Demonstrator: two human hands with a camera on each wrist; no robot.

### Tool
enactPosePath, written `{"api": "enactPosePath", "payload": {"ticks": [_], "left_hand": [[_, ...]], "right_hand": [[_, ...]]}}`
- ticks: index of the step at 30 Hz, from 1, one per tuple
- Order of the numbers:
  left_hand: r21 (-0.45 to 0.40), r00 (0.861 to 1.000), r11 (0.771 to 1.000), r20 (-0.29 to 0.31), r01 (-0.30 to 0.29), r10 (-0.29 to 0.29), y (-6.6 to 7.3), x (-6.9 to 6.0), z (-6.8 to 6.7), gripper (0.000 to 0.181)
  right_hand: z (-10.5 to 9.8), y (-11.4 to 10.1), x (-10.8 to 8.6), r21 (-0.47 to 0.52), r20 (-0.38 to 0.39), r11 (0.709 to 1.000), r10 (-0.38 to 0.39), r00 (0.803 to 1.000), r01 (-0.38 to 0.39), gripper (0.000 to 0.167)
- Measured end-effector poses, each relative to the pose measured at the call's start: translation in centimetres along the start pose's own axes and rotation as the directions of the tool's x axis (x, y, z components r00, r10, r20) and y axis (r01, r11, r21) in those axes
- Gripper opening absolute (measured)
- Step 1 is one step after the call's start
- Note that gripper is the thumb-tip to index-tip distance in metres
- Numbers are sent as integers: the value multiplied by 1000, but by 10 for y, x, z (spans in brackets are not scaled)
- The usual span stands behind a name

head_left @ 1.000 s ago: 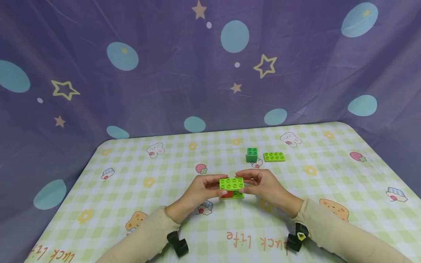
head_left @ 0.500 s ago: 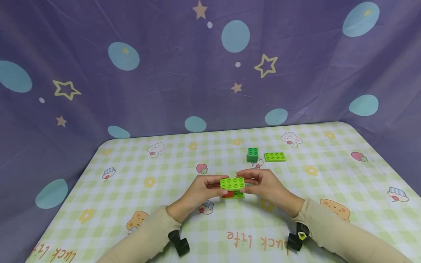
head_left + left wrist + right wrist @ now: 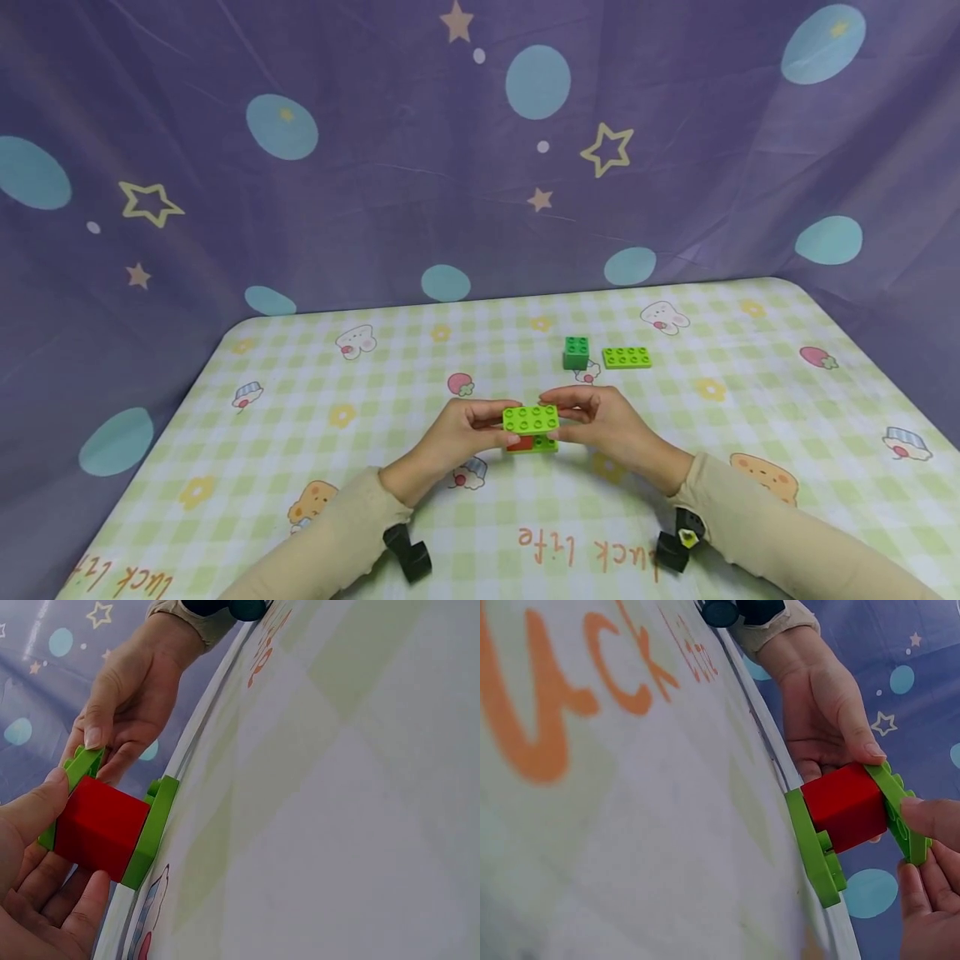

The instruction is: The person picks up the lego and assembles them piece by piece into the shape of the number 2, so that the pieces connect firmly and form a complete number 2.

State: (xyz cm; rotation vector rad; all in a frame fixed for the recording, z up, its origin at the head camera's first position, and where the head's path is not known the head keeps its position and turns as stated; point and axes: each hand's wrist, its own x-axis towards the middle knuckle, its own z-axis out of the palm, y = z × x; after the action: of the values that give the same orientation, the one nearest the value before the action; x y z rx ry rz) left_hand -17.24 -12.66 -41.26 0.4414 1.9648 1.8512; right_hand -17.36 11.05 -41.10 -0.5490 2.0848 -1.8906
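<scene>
Both hands pinch the ends of a light green flat brick in the head view, its studs facing up. Under its left part is a red block, which stands on one end of a second light green flat brick; studs of that lower brick show beside the red block. My left hand has its thumb at the upper brick's near left edge, fingers behind. My right hand holds the right end between thumb and fingers. In the right wrist view the upper brick looks tilted on the red block.
Beyond the hands, a dark green block stands on the checked tabletop. Just right of it lies another light green flat brick. A purple patterned curtain hangs behind the table.
</scene>
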Motion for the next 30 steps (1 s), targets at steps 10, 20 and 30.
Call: {"api": "enactPosePath", "payload": {"ticks": [10, 20, 30], "left_hand": [[30, 1000, 1000, 10, -4, 4, -1, 0, 0, 40], [21, 1000, 1000, 20, -8, 8, 0, 0, 0, 42], [15, 1000, 1000, 23, -1, 0, 1, -2, 0, 45]], "right_hand": [[0, 1, 0, -8, 10, 1000, 10, 1000, -10, 46], [-1, 1, 1, -28, 7, 999, 19, 1000, -19, 45], [-1, 0, 1, -15, 18, 999, 30, 999, -30, 43]]}}
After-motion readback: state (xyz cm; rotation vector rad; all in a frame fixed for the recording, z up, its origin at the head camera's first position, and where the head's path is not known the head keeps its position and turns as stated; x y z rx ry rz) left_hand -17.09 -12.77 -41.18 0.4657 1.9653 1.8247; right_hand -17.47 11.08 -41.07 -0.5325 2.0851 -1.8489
